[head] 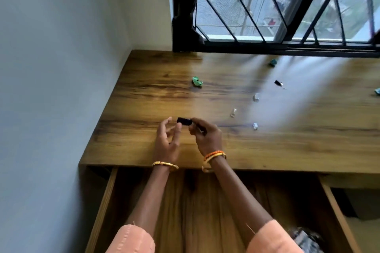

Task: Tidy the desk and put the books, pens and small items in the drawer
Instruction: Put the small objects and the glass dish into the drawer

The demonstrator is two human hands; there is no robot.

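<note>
Two peach sleeves (131, 239) sit nearest the camera, and both forearms reach forward from them over the open drawer (205, 201), a wide wooden tray pulled out below the front edge of the worktop (144, 72). Something dark and patterned lies at the drawer's near right corner, too blurred to identify. The worktop is a broad wood-grain slab set into a corner, with a pale wall (51, 68) on its left and a barred window (277, 6) behind it. Above its near edge the right hand (206, 136) has its fingers curled round a small black object (184, 120), pinching one end so the piece sticks out to the left. The left hand (166, 139) is just beside it with its fingers loosely spread and relaxed; the fingertips are close to the black piece, but whether they touch it cannot be told. A gold bangle (165, 164) circles the left wrist, and orange and gold bangles (214, 155) circle the right. Further back on the worktop lies a crumpled green paper (197, 81), with a second teal scrap (273, 62) near the window. To the right, well apart from the hands, are scattered small items: a black clip-like piece (278, 83) and three small pale bits (256, 97), (233, 112), (255, 126).
</note>
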